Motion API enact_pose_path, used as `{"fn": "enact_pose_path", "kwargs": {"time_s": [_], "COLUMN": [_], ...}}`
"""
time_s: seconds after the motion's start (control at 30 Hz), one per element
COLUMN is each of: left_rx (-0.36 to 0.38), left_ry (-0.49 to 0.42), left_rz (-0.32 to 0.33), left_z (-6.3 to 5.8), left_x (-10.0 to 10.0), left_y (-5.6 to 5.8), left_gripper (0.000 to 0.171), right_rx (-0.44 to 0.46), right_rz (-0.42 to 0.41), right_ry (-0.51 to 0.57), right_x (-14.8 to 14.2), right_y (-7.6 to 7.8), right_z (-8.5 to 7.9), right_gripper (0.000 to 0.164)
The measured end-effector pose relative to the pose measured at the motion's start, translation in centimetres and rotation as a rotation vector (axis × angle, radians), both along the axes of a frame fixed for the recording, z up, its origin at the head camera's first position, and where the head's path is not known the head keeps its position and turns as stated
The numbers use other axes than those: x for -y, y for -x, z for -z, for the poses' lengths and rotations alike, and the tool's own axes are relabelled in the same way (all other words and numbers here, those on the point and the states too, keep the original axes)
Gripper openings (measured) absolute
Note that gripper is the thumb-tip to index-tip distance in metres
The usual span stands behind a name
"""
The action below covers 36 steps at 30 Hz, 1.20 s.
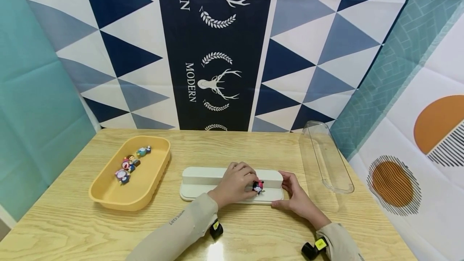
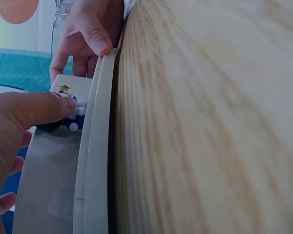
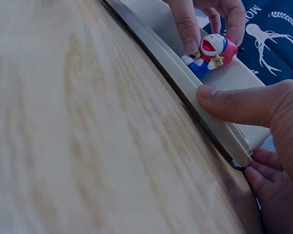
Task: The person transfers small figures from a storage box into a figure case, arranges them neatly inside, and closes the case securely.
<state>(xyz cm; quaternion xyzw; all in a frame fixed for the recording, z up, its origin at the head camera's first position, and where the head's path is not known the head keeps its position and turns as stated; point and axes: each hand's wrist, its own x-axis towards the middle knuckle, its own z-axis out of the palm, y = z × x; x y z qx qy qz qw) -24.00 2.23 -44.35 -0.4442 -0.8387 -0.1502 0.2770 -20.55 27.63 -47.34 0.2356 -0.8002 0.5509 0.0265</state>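
A white stepped display stand (image 1: 203,190) lies lengthwise on the table, its back part raised above the front. Near its right end my left hand (image 1: 237,184) pinches a small toy figurine (image 1: 258,187) between thumb and fingers, over the lower front step. In the right wrist view the figurine (image 3: 216,51) has a red hood, an open-mouthed white face, a blue body and a gold star. My right hand (image 1: 299,198) grips the stand's right end, thumb at the front edge and fingers round the side. Part of the figurine is hidden behind the left hand's fingers.
On the left stands a yellow tray (image 1: 152,184) holding several small figurines (image 1: 127,164). A clear plastic cover (image 1: 328,160) lies at the right, beyond my right hand. Patterned cloth (image 1: 217,51) hangs behind the wooden table (image 1: 253,237).
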Motion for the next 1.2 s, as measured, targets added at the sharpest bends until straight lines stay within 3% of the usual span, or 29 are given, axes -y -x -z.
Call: {"fn": "enact_pose_path", "kwargs": {"time_s": [0.37, 0.63, 1.0, 1.2], "left_rx": [0.031, -0.026, -0.057, -0.071], "left_ry": [0.109, 0.207, 0.272, 0.292], "left_rz": [0.018, 0.051, 0.019, 0.004], "left_z": [-1.1, -2.0, -2.6, -3.7], "left_x": [1.1, 2.5, 5.5, 7.5], "left_y": [0.1, -0.1, -0.3, -0.3], "left_gripper": [0.036, 0.045, 0.046, 0.043], "right_rx": [-0.021, 0.001, 0.026, -0.005], "right_rz": [-0.01, 0.007, 0.016, 0.02], "right_ry": [0.005, -0.001, -0.001, -0.014], "right_x": [0.0, 0.0, -0.1, -0.1], "right_y": [0.1, 0.1, 0.2, 0.3], "right_z": [0.1, 0.2, 0.4, 0.3], "right_gripper": [0.09, 0.09, 0.093, 0.093]}}
